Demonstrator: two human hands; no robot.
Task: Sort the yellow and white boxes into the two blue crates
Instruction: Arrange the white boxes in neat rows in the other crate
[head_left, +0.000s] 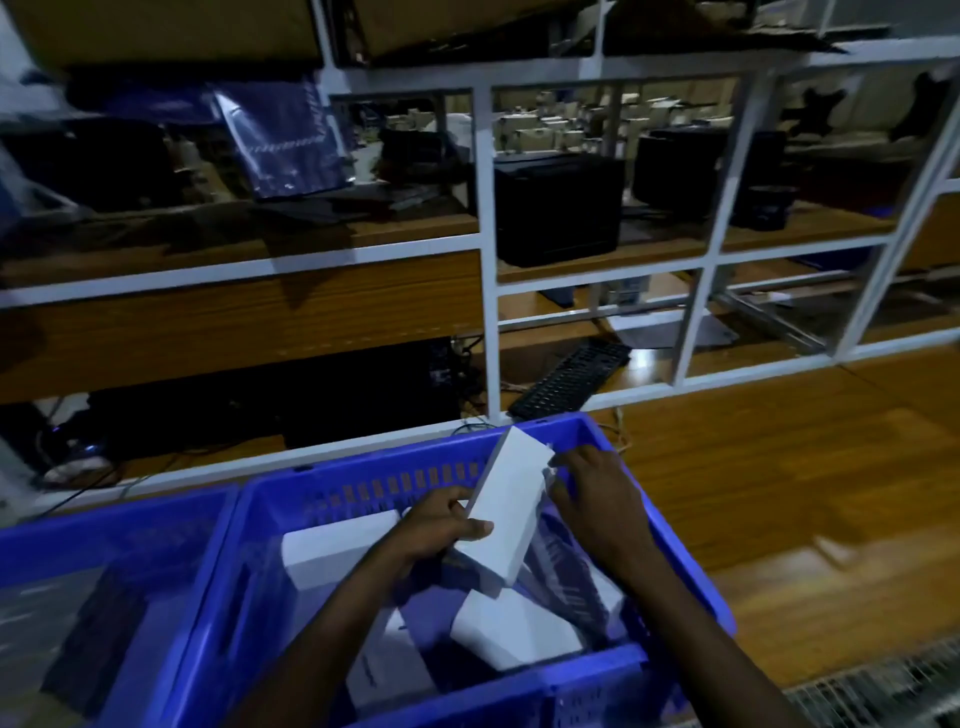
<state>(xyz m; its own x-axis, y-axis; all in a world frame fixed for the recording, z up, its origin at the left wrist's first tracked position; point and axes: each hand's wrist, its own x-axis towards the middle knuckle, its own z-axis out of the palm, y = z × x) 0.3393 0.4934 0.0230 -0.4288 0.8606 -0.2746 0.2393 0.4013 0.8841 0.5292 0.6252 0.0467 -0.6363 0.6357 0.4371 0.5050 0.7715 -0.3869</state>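
Observation:
Two blue crates stand side by side before me. Over the right crate my left hand grips the near end of a long white box, which is tilted with its far end raised. My right hand touches that box's far right edge, fingers bent around the corner. Below lie other white boxes: one at the crate's left, one near the front, and one under my left forearm. The left crate holds dark flat items in clear plastic. No yellow box shows.
A white metal shelf frame stands right behind the crates. A black keyboard leans behind it, with dark computer cases and cables on the wooden shelves. The wooden surface spreads to the right. A metal grille lies at bottom right.

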